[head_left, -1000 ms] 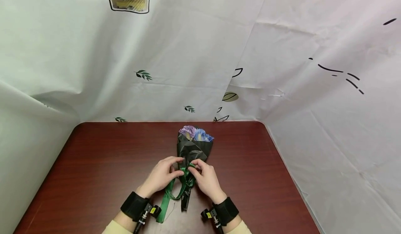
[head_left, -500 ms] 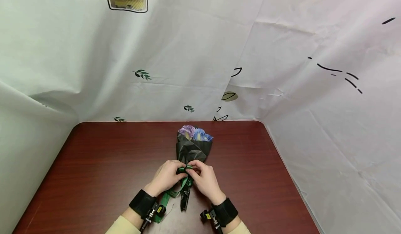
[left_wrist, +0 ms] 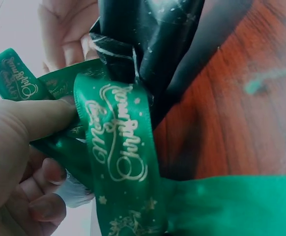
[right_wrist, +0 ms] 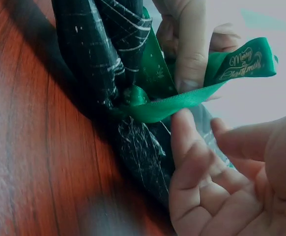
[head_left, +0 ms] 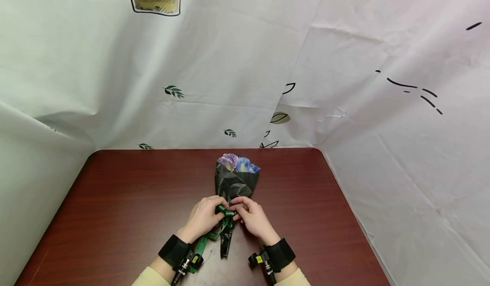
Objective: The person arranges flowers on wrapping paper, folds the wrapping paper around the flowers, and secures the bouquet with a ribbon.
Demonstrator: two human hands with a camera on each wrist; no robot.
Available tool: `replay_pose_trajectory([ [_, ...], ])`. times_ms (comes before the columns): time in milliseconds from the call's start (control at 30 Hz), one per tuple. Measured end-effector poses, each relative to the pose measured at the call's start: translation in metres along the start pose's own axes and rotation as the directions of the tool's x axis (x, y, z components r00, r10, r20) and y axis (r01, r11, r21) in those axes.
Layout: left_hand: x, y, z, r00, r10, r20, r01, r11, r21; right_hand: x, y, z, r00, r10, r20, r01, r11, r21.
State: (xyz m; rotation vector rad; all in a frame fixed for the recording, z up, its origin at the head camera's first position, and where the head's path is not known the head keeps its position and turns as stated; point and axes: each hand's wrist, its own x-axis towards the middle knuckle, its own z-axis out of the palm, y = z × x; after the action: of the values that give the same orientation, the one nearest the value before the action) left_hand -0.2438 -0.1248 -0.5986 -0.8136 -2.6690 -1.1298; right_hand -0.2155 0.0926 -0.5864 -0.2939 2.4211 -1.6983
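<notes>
A bouquet [head_left: 234,184] lies on the table, wrapped in black paper, with purple and blue flowers at its far end. Green ribbon [left_wrist: 118,147] with gold lettering runs round its narrow stem part, looped at the knot. My left hand [head_left: 203,218] pinches a ribbon loop, its thumb [left_wrist: 40,118] pressing on the band. On the other side is my right hand [head_left: 252,220], thumb and forefinger apart. In the right wrist view its forefinger [right_wrist: 182,130] reaches the lower edge of the ribbon [right_wrist: 182,101]. Part of the knot is hidden by the hands.
The bouquet's wrapped stem end [head_left: 226,245] points toward me. A ribbon tail [head_left: 201,245] trails beside it under the left wrist. The brown table [head_left: 134,192] ends at a white patterned cloth [head_left: 229,65] behind and at the sides.
The left hand has moved right and closer to the stem, drawing the ribbon into a tighter loop. My right thumb and forefinger, at the ribbon before, are now spread apart.
</notes>
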Motion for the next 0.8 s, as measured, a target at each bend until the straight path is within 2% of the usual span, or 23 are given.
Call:
replay_pose_trajectory([
  [167,-0.001,-0.001,0.002,1.000,0.011,-0.028,-0.011,1.000,-0.017,0.001,-0.001,0.002,0.996,0.021,0.082,-0.020,1.000,-0.011],
  [400,-0.002,-0.002,0.004,0.997,-0.013,-0.071,0.011,0.999,-0.032,0.002,-0.001,0.001,0.990,0.039,0.139,-0.024,0.994,-0.107],
  [433,-0.002,-0.002,0.005,0.997,-0.018,-0.075,0.015,0.999,-0.041,0.002,0.000,0.000,0.988,0.041,0.146,-0.024,0.992,-0.122],
  [467,-0.002,-0.002,0.005,0.997,-0.023,-0.080,0.019,0.998,-0.054,0.006,0.014,0.000,0.988,0.027,0.152,-0.007,0.992,-0.128],
  [667,-0.001,-0.004,0.004,0.995,-0.065,-0.074,0.054,0.989,-0.136,0.005,0.017,0.000,0.991,0.014,0.130,0.012,0.980,-0.199],
  [700,-0.001,-0.004,0.003,0.995,-0.070,-0.070,0.059,0.988,-0.146,0.002,0.004,0.000,0.992,0.027,0.121,-0.001,0.976,-0.216],
  [800,-0.001,-0.005,0.003,0.995,-0.076,-0.062,0.065,0.984,-0.164,0.002,0.005,0.001,0.995,0.023,0.099,0.001,0.972,-0.237],
])
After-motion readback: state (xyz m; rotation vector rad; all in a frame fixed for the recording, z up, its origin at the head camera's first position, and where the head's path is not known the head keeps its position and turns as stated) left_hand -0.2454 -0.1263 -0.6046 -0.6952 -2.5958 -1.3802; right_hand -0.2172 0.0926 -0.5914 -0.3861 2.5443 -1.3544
